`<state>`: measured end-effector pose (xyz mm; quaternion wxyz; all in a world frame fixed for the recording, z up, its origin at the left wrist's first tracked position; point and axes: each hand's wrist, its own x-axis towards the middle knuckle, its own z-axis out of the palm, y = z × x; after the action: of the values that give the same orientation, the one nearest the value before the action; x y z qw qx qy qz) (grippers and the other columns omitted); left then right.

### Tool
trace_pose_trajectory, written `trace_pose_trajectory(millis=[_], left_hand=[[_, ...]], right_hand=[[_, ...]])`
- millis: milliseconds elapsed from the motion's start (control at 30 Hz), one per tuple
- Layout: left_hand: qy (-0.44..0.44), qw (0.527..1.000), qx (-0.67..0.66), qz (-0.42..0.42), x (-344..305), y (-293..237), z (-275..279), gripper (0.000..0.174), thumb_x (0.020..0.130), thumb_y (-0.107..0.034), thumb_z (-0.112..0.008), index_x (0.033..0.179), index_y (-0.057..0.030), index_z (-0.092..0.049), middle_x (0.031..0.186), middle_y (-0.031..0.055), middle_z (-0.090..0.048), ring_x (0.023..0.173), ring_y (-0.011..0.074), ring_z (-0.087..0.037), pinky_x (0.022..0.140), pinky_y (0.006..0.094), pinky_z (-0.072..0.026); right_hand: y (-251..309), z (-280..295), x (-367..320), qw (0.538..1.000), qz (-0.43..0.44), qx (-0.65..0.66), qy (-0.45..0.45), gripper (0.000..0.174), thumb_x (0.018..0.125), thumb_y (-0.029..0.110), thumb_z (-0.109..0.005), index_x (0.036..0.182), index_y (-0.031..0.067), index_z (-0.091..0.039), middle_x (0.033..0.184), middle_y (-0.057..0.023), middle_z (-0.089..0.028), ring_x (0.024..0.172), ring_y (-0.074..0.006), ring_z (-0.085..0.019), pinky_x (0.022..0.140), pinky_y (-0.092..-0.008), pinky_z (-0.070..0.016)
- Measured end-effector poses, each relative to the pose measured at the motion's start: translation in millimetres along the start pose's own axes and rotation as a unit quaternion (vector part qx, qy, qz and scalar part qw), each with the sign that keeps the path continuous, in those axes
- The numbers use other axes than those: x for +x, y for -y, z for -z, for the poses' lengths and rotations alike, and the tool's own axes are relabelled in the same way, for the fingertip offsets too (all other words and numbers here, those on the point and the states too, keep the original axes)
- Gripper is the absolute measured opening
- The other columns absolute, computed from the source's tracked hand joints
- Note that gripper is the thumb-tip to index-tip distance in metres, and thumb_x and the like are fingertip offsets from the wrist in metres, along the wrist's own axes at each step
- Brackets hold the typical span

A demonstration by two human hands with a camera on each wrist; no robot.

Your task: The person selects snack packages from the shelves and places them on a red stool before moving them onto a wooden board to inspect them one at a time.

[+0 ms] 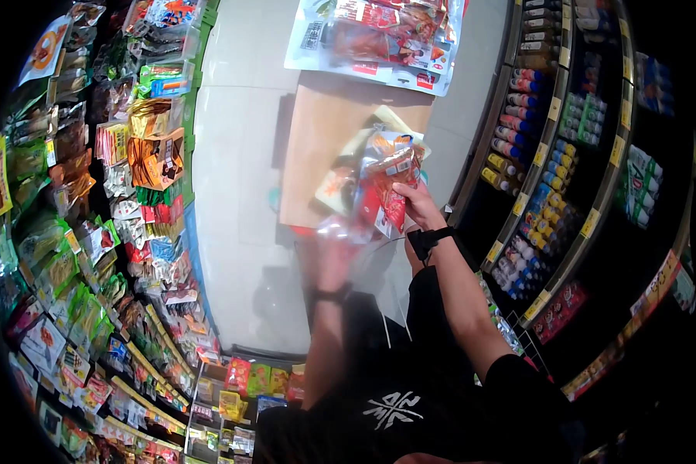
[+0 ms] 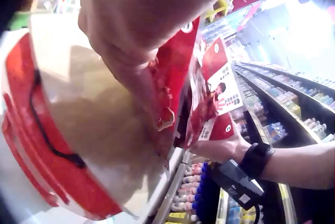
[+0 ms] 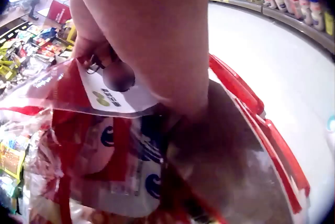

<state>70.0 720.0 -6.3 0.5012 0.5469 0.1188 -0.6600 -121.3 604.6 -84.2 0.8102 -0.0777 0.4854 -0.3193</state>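
The right hand [image 1: 416, 203] grips several red plastic food packets [image 1: 387, 174] held above a tan surface [image 1: 309, 116]. In the left wrist view the right hand [image 2: 222, 148] holds a red and white packet [image 2: 214, 98] from below. Blurred in the head view, the left hand [image 1: 335, 259] is at the packets' lower left, by clear plastic. The left wrist view shows that hand [image 2: 131, 30] with its fingers bent at a red packet [image 2: 178, 62]; its fingertips are partly hidden. Clear-edged packets [image 3: 120, 145] hang below the right hand [image 3: 146, 35].
Large red and clear packs [image 1: 379, 39] lie at the tan surface's far end. A cream packet [image 1: 332, 189] lies beneath the held ones. Snack shelves [image 1: 155, 155] stand on the left, bottle shelves [image 1: 549, 155] on the right. Red rim pieces [image 3: 277, 156] edge the tan surface.
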Motion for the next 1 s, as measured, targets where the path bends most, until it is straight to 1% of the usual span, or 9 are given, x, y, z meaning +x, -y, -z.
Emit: trace_pose_trajectory(millis=[100, 167, 200, 367, 500, 533, 700, 833, 1000], left_hand=[[-0.042, 0.995, 0.006, -0.085, -50, -21, 20, 0.041, 0.097, -0.016, -0.042, 0.136, -0.0033, -0.040, 0.115, 0.0111, -0.056, 0.097, 0.0184, -0.060, 0.088, 0.0319, -0.0507], [-0.027, 0.952, 0.258, -0.160, -60, -20, 80, 0.046, 0.099, -0.024, -0.041, 0.138, -0.0007, -0.037, 0.118, 0.0114, -0.055, 0.103, 0.0199, -0.057, 0.090, 0.0328, -0.0475], [-0.098, 0.987, 0.104, -0.071, -79, -32, 76, 0.049, 0.101, -0.033, -0.041, 0.136, 0.0024, -0.038, 0.129, 0.0129, -0.052, 0.117, 0.0231, -0.053, 0.099, 0.0376, -0.0435], [-0.155, 0.983, 0.086, -0.055, -112, -55, 99, 0.044, 0.102, -0.031, -0.038, 0.129, 0.0021, -0.047, 0.119, 0.0094, -0.058, 0.104, 0.0170, -0.059, 0.088, 0.0324, -0.0488], [-0.099, 0.975, 0.175, -0.091, -115, -70, 115, 0.041, 0.103, -0.032, -0.037, 0.126, -0.0016, -0.053, 0.104, 0.0031, -0.062, 0.089, 0.0092, -0.060, 0.078, 0.0244, -0.0488], [-0.080, 0.963, 0.185, -0.181, -112, -74, 113, 0.037, 0.101, -0.028, -0.042, 0.126, -0.0032, -0.053, 0.096, 0.0005, -0.063, 0.082, 0.0064, -0.060, 0.070, 0.0210, -0.0476], [0.078, 0.982, 0.149, -0.085, -125, -100, 112, 0.035, 0.093, -0.013, -0.056, 0.126, -0.0010, -0.053, 0.104, 0.0053, -0.065, 0.090, 0.0102, -0.060, 0.074, 0.0235, -0.0479], [0.152, 0.982, 0.097, -0.053, -218, -161, 65, 0.008, 0.092, -0.001, -0.054, 0.100, -0.0028, -0.055, 0.091, 0.0031, -0.059, 0.086, 0.0103, -0.056, 0.073, 0.0226, -0.0470], [0.277, 0.941, 0.178, -0.079, -229, -140, 96, 0.013, 0.089, 0.001, -0.054, 0.084, -0.0080, -0.046, 0.085, -0.0010, -0.054, 0.079, 0.0067, -0.051, 0.069, 0.0222, -0.0440]], right_hand=[[-2, -13, 1, 0.995, 0.013, -0.097, -0.031, 0.068, 0.075, 0.002, -0.073, 0.134, 0.0041, -0.039, 0.125, -0.0083, -0.053, 0.114, -0.0196, -0.053, 0.097, -0.0338, -0.0442], [0, -23, -7, 0.991, 0.009, -0.124, -0.047, 0.071, 0.074, 0.003, -0.074, 0.135, 0.0044, -0.038, 0.125, -0.0085, -0.053, 0.113, -0.0193, -0.054, 0.095, -0.0333, -0.0449], [3, -28, -13, 0.989, 0.009, -0.139, -0.054, 0.072, 0.074, 0.003, -0.075, 0.136, 0.0046, -0.038, 0.125, -0.0086, -0.054, 0.112, -0.0191, -0.054, 0.095, -0.0331, -0.0452], [1, -43, -53, 0.974, 0.049, -0.211, -0.065, 0.079, 0.072, 0.003, -0.077, 0.138, 0.0054, -0.035, 0.122, -0.0105, -0.056, 0.109, -0.0202, -0.057, 0.092, -0.0334, -0.0479], [-6, -57, -88, 0.966, 0.047, -0.252, -0.040, 0.071, 0.073, 0.004, -0.076, 0.133, 0.0033, -0.039, 0.121, -0.0098, -0.057, 0.108, -0.0204, -0.058, 0.094, -0.0347, -0.0467], [-7, -66, -101, 0.965, 0.049, -0.257, -0.026, 0.065, 0.074, 0.005, -0.075, 0.130, 0.0030, -0.043, 0.122, -0.0091, -0.057, 0.109, -0.0203, -0.057, 0.096, -0.0355, -0.0453], [-20, -161, -187, 0.975, 0.027, -0.200, 0.098, 0.061, 0.076, 0.001, -0.070, 0.131, 0.0031, -0.042, 0.118, -0.0061, -0.058, 0.108, -0.0194, -0.056, 0.095, -0.0360, -0.0461], [-71, -173, -230, 0.988, -0.004, -0.115, 0.099, 0.060, 0.076, 0.007, -0.070, 0.130, 0.0036, -0.043, 0.113, -0.0076, -0.058, 0.097, -0.0179, -0.059, 0.084, -0.0337, -0.0503], [-84, -209, -284, 0.991, 0.019, -0.040, 0.123, 0.059, 0.077, 0.008, -0.069, 0.129, 0.0031, -0.042, 0.108, -0.0091, -0.058, 0.087, -0.0167, -0.061, 0.073, -0.0295, -0.0532]])
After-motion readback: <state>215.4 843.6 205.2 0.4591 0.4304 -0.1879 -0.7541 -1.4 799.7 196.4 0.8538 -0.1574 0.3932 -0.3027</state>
